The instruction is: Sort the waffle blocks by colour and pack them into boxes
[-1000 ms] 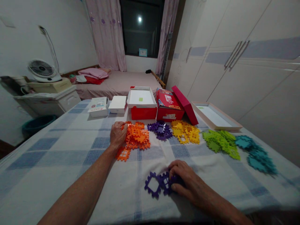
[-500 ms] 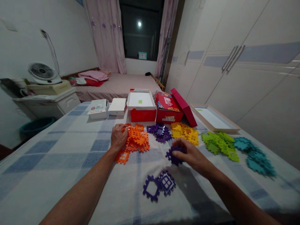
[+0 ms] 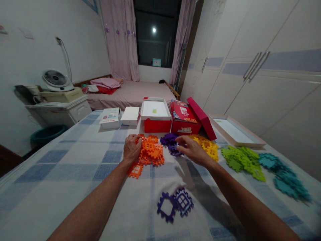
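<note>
My left hand (image 3: 132,148) lies at the left side of a pile of orange interlocking building pieces (image 3: 151,150), its fingers curled onto pieces at the edge. Over the right side of a purple pile of the same kind of pieces (image 3: 170,140) is my right hand (image 3: 192,149), fingers apart with nothing visible between them. Closer to me, a purple square frame piece (image 3: 160,210) lies flat, touching a purple window piece (image 3: 184,202) with a cross in its middle.
Yellow pieces (image 3: 210,147), lime green pieces (image 3: 242,160) and teal pieces (image 3: 286,175) lie in piles to the right on the checked cloth (image 3: 82,187). Behind them stand white boxes (image 3: 110,117), a red box (image 3: 185,117) with its leaning lid (image 3: 202,118), and a shallow tray (image 3: 237,130).
My right hand has moved forward to the purple pile, and the purple piece it held is no longer visible in it. My left hand stays at the orange pile. The view has shifted slightly.
</note>
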The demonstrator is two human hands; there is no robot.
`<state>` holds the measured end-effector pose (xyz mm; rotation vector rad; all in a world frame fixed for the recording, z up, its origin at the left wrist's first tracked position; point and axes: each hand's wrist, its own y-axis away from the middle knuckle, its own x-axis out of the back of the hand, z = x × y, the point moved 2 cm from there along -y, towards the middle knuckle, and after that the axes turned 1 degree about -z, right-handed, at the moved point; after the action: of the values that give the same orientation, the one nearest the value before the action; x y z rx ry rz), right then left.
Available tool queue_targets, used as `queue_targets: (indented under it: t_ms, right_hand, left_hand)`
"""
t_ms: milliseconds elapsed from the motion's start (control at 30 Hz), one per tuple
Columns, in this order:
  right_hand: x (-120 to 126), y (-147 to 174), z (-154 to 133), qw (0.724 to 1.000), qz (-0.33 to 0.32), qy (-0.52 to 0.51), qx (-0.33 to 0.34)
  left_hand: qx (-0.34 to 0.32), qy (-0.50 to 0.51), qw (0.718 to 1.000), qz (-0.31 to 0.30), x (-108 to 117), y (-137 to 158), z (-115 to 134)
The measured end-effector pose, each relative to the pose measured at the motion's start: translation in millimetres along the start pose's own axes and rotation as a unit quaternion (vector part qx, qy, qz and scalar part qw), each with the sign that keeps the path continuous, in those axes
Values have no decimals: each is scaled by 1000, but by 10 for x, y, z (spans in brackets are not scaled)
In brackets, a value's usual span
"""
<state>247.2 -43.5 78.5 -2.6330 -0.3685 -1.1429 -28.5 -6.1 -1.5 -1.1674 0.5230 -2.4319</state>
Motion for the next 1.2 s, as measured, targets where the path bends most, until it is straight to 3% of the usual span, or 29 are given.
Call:
queue_targets:
  t_ms: [100, 200, 333, 533, 633, 833, 1200]
  right_hand:
    - [-10, 540, -141, 977, -209, -10, 42]
    - [-26, 917, -234, 960, -273, 35, 54]
    - [-114, 1071, -221, 967, -242, 70, 26]
    - [-196, 1039, -38, 977, -188, 93, -33]
    - [-171, 1043, 26, 980, -152, 129, -27]
    - [-189, 1134, -102, 970, -182, 163, 0]
    - [-243, 1260, -120, 972, -159, 175, -5]
  left_hand:
    - [6, -2, 1000, 0, -1, -5, 4]
    - [9, -5, 1000, -4, 4, -11, 11]
    - [7, -5, 1000, -3, 5, -14, 1]
    - [8, -3, 1000, -1, 0, -10, -11]
    - [15, -6, 1000, -1, 8, -7, 1]
    - [10, 2, 1000, 1, 5, -9, -6]
    - [14, 0, 1000, 5, 3, -17, -1]
